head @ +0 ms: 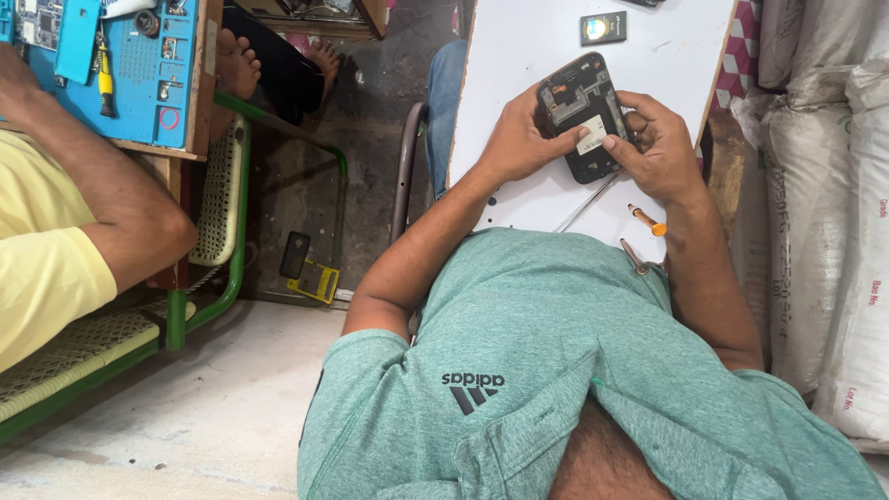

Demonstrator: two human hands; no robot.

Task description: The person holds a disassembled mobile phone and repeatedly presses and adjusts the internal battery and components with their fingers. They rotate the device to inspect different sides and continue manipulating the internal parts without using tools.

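I hold a black mobile phone [581, 116] with its back cover off over a white board [519, 37] on my lap. My left hand [520, 141] grips the phone's left side, thumb on its open back. My right hand [656, 143] holds the right side, with a finger and thumb at a small white label inside the battery bay. A thin metal tool [585, 202] lies on the board just below the phone. An orange-tipped screwdriver [647, 219] lies under my right wrist.
A small dark battery [603, 27] lies at the board's far end. White sacks [824, 204] are stacked on the right. On the left another person's arm [111, 199] rests by a blue work mat [130, 69] with tools, above a green chair [222, 222]. A black and yellow object [307, 268] lies on the floor.
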